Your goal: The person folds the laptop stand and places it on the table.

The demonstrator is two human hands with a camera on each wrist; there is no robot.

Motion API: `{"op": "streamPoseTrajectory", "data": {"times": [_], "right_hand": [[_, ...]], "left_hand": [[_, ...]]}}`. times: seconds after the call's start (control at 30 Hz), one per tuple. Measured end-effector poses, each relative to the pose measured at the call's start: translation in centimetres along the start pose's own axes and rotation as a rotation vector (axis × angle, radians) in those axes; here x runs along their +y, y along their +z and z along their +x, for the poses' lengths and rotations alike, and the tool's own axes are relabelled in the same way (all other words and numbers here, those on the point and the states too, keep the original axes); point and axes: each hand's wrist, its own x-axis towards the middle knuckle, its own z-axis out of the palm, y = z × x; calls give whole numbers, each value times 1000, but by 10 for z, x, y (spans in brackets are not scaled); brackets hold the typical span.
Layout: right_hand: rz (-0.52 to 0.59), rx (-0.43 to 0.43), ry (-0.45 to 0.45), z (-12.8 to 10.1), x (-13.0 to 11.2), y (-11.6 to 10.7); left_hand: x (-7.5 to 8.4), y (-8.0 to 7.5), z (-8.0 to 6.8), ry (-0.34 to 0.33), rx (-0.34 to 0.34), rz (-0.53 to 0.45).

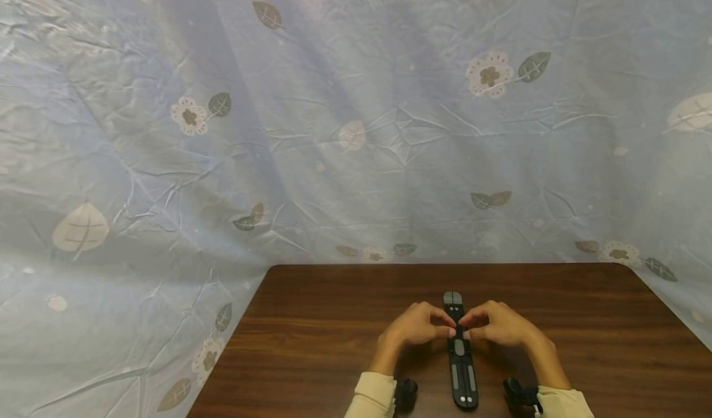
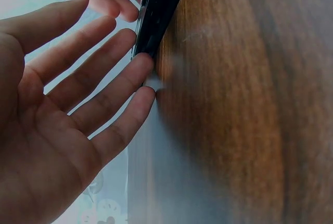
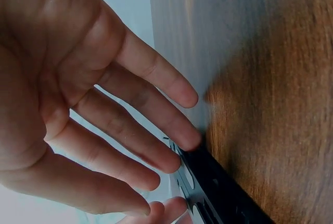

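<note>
Both hands meet over the middle of a long black slotted bar point(image 1: 460, 356), one from each side. Left hand point(image 1: 416, 325): fingers straight and spread in the left wrist view, with two fingertips point(image 2: 144, 65) touching the bar's edge point(image 2: 158, 10); nothing is enclosed in the palm. Right hand point(image 1: 500, 324): fingers likewise extended and slightly fanned in the right wrist view, with the fingertips point(image 3: 188, 139) resting at the edge of the bar point(image 3: 218, 193); no finger is wrapped around it. In the head view the fingertips of the two hands come almost together above the bar, and whether any of them pinch it cannot be determined from that angle.

The bar lies flat on a dark wooden table point(image 1: 334, 337), its long axis running away from the person. One end extends beyond the hands toward the far table edge; the other end extends back toward the person, between the two wrists. Oval slots are visible along the near half.

Cream sleeves point(image 1: 369, 396) cover both forearms, and a small black camera unit point(image 1: 407, 393) sits at each wrist, just behind the contact point. Beyond and to the left of the table hangs a pale blue cloth point(image 1: 356, 127) printed with leaves and flowers.
</note>
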Motion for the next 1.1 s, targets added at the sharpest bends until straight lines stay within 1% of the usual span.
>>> {"op": "streamPoseTrajectory", "data": {"times": [0.33,0.6,0.93,1.1], "right_hand": [[-6,0,20,0,-1,1],[-2,1,19,0,-2,0],[16,-8,17,0,-2,0],[27,-9,26,0,-1,0]], "left_hand": [[0,1,0,-5,0,-15],[1,0,1,0,-6,-24],[0,-1,1,5,-25,-16],[0,-1,0,4,-33,-29]]}}
